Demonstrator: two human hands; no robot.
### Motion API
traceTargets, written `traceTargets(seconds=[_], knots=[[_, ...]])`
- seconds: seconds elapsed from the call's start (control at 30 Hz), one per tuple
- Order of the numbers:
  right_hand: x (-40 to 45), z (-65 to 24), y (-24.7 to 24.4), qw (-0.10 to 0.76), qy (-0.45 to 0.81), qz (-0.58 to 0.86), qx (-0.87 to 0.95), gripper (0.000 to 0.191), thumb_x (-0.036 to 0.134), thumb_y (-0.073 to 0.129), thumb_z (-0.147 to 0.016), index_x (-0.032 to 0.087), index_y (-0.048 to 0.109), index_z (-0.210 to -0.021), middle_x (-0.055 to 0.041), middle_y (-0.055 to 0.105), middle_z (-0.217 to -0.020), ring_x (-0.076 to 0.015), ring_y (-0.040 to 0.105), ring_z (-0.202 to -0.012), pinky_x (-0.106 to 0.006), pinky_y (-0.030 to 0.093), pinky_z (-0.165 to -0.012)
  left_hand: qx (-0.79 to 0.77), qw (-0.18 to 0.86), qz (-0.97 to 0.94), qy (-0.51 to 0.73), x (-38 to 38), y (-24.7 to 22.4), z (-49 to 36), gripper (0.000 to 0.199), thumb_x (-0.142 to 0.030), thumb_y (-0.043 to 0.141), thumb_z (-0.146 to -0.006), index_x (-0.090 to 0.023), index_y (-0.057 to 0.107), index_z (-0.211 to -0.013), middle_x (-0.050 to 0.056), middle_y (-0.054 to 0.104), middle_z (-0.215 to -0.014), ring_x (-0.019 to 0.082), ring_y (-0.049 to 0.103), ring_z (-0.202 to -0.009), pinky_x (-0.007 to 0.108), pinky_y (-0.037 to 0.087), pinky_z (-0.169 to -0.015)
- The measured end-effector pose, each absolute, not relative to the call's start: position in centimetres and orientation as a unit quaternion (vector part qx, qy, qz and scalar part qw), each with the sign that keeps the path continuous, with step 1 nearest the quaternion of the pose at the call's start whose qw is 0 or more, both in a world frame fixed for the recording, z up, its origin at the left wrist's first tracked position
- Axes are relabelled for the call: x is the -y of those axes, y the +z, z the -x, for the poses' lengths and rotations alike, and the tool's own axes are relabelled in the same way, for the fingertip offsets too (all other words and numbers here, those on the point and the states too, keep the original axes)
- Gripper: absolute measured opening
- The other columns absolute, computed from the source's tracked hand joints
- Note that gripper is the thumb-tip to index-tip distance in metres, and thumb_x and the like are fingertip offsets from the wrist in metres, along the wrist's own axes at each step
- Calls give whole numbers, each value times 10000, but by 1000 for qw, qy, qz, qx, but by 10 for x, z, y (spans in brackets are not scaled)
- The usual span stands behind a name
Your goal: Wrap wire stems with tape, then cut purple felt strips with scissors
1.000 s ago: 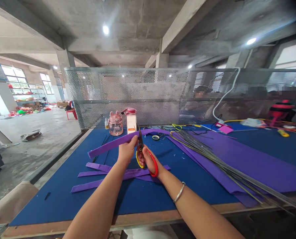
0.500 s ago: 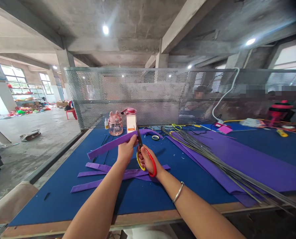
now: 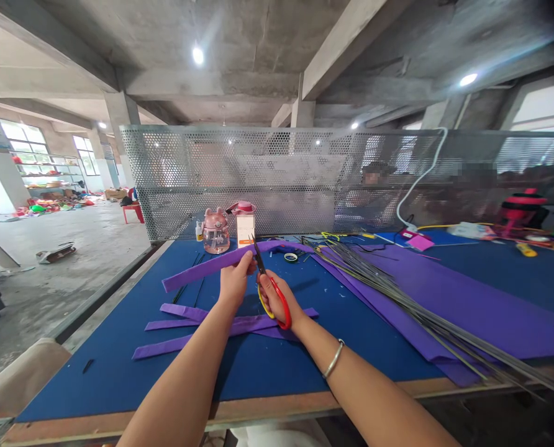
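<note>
My left hand (image 3: 235, 279) pinches a long purple fabric strip (image 3: 197, 273) between thumb and fingers, holding it up above the table. The strip droops to the left and arches away to the right behind the blades. In my right hand (image 3: 277, 295) is a pair of scissors (image 3: 284, 305) with one red and one yellow handle loop. Their dark blades point up and cross the strip close to my left thumb; I cannot tell whether they bite into it. Several cut purple strips (image 3: 165, 349) lie on the blue tabletop (image 3: 118, 366) below my wrists.
Wide purple sheets (image 3: 482, 298) and a bundle of thin grey-green stems (image 3: 412, 298) cover the right side. A pink-lidded bottle (image 3: 216, 233), a phone (image 3: 246, 228) and a tape roll (image 3: 290, 257) stand or lie toward the back. A perforated metal screen (image 3: 277, 180) rises behind.
The scissors have shifted slightly left and down, and their blades look a little more parted. The strip's right part now reaches farther to the right.
</note>
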State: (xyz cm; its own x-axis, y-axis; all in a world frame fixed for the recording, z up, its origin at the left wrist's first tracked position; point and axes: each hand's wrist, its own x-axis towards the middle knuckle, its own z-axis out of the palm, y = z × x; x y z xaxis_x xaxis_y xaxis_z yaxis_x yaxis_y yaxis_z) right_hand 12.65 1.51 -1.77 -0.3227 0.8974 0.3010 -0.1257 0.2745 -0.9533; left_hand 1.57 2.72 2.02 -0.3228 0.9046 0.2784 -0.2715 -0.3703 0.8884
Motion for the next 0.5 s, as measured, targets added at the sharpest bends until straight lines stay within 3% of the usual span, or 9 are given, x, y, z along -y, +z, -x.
traceTargets(seconds=[0.23,0.37,0.5], knots=[[-12,-126,-16,493,535,294,620,477,690,459,-775,219,432,-842,84,305,-549,-73,263,-408,-186,225,-361,-390,402,-418,715,-28,20,-17,361,-463,701,-625,-117,641,-706,32,624,-613,128,577,-575,251,469,-576],[-12,-127,-20,492,519,250,653,558,737,422,-752,220,443,-961,45,392,-643,-107,374,-520,-216,322,-465,-406,383,-422,714,-26,22,-18,368,-475,684,-643,-116,649,-717,37,634,-627,137,584,-579,257,465,-567],[-14,-128,-21,498,486,242,676,556,733,392,-771,216,467,-961,19,426,-676,-135,411,-587,-242,352,-528,-424,343,-455,704,-22,24,-16,323,-455,668,-671,-133,652,-682,27,632,-609,138,573,-566,256,448,-561]])
